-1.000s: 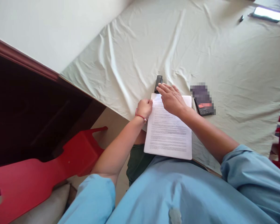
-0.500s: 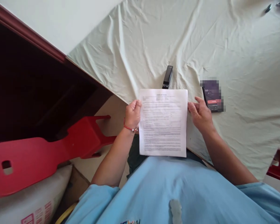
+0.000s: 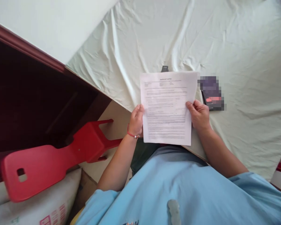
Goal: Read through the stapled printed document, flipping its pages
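Worktop draped in a pale, creased cloth under soft daylight. White wall to the left, edged by a dark reddish wooden trim. Red plastic chair lying beside it over a tan floor, above a white printed sack.

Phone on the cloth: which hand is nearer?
Right. The right hand grips the paper's edge just beside the phone; the left hand holds the far edge.

Printed sheet now raised off the table, right hand newly gripping its edge.
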Available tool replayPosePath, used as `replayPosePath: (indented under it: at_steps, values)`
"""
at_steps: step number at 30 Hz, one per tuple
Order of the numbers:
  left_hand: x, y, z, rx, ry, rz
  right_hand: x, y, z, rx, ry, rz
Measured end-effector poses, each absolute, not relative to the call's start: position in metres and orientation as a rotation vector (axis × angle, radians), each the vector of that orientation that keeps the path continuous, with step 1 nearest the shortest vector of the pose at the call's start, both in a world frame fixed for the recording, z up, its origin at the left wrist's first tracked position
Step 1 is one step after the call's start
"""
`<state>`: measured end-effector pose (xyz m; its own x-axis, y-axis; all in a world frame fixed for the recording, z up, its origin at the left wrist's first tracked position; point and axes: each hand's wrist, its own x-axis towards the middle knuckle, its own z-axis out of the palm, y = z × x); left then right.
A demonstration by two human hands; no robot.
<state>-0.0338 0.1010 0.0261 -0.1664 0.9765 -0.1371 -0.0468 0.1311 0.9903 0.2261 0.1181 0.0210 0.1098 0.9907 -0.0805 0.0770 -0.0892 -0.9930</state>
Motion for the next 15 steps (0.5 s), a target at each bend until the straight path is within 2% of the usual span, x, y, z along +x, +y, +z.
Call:
replayPosePath:
  at_steps: [4,7,15]
  values:
    - [-0.035,0.086,0.022,1.246,1.56,1.019,0.228,0.117,0.023,-1.4,-1.149,1.094]
    - [-0.037,0.085,0.021,1.423,1.745,0.952,0.229,0.116,0.027,-1.484,-1.253,0.93]
    - [-0.037,0.092,0.021,1.486,1.766,0.886,0.234,0.117,0.022,-1.587,-1.362,0.804]
